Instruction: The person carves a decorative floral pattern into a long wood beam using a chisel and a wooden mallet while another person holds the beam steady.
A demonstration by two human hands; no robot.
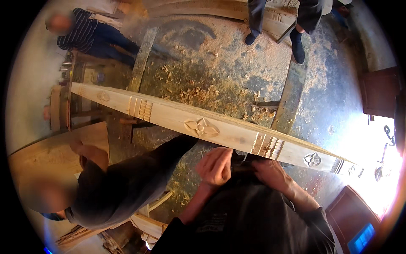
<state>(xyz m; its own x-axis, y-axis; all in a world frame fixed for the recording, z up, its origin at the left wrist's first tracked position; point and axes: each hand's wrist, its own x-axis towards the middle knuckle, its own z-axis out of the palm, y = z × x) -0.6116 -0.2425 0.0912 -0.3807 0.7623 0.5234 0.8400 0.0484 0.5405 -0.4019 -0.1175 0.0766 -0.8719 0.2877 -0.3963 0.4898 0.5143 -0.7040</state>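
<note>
A long pale wooden beam [232, 139] runs across in front of me, from upper left to lower right. Its face carries a carved four-petalled flower [202, 127], bands of notched ridges [267, 146] and a smaller carved flower [312, 159]. Close to the beam's near edge, my left hand [215, 166] is closed with its fingers curled; whatever it may hold is hidden. My right hand [272, 172] is at my waist, just below the notched bands, its fingertips lost in shadow. Something dark lies between my hands, too unclear to name.
A person in dark clothes [122, 182] is close on my left, beside a broad wooden board [95, 142]. Another in a striped shirt [82, 31] is at the far left. Someone's legs [308, 21] show beyond the beam. Wood chips [203, 97] litter the floor; a reddish-brown cabinet [380, 91] stands right.
</note>
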